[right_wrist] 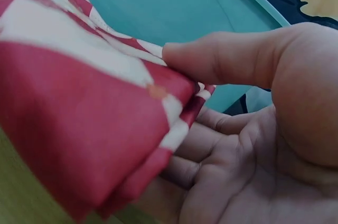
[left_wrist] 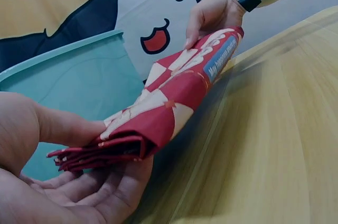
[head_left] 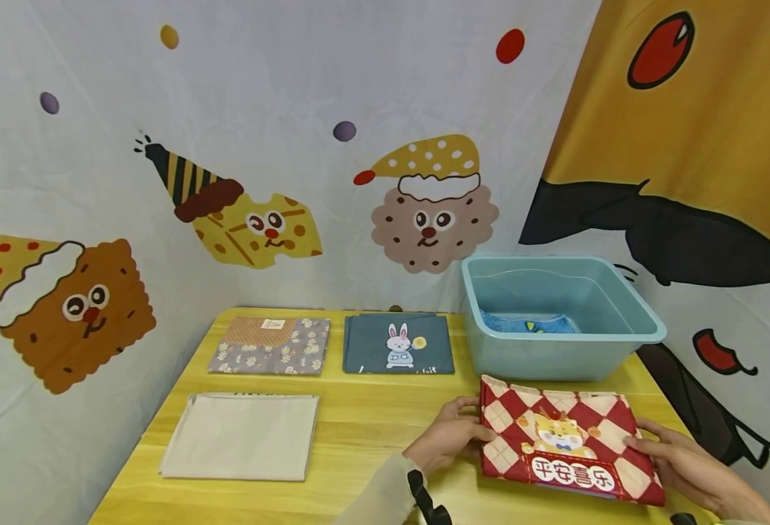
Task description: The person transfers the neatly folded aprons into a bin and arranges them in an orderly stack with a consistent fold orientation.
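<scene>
A folded red-and-cream checked cloth (head_left: 565,434), printed with a cartoon animal and white characters, is held between both hands at the right of the table. At its left edge my left hand (head_left: 447,439) grips it, thumb on top and fingers beneath; the left wrist view shows the stacked layers of the cloth (left_wrist: 142,129) there. My right hand (head_left: 696,467) pinches the opposite edge, its thumb (right_wrist: 216,57) over the cloth and fingers underneath. The cloth is tilted and appears raised off the wooden table (head_left: 372,437).
Behind the cloth stands a light-blue plastic basin (head_left: 555,357) with a blue cloth (head_left: 523,322) inside. Along the back lie a folded floral cloth (head_left: 302,346) and a dark rabbit-print cloth (head_left: 365,346). A folded beige cloth (head_left: 240,437) is at front left. Printed curtains surround the table.
</scene>
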Demonstrator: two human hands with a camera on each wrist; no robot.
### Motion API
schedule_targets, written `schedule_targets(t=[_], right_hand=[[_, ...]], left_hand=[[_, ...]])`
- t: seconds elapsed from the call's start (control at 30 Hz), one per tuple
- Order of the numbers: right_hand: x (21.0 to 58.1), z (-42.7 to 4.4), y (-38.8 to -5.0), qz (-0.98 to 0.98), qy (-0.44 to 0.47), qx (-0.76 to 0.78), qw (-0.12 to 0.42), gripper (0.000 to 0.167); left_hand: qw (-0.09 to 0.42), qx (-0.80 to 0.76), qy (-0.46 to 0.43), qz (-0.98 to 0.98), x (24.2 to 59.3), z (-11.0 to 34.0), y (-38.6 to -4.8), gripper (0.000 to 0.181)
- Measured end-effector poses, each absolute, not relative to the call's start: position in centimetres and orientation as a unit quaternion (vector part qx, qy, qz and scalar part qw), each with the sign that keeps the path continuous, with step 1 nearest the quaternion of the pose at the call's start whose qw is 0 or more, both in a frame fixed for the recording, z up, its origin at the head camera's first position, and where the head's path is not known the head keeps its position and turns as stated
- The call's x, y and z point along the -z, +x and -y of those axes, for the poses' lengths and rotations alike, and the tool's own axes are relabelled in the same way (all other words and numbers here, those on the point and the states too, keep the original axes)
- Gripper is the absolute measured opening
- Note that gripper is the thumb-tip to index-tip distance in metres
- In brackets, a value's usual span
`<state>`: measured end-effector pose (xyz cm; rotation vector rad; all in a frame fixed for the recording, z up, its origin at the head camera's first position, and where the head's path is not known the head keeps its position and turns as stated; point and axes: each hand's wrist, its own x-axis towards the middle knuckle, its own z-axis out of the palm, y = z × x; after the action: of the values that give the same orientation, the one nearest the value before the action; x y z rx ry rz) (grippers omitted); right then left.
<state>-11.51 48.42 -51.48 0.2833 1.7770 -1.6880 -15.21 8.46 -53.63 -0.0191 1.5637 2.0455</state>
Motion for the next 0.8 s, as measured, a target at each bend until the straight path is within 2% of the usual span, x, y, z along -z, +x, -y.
schedule_targets(t=[0.8], right_hand=[[48.6, -46.5, -10.4, -0.719, 0.08, 0.629, 0.284, 0.089]], left_hand=[[0.271, -0.788, 0.017, -0.552, 50.1, -5.9, -14.0, 0.055]])
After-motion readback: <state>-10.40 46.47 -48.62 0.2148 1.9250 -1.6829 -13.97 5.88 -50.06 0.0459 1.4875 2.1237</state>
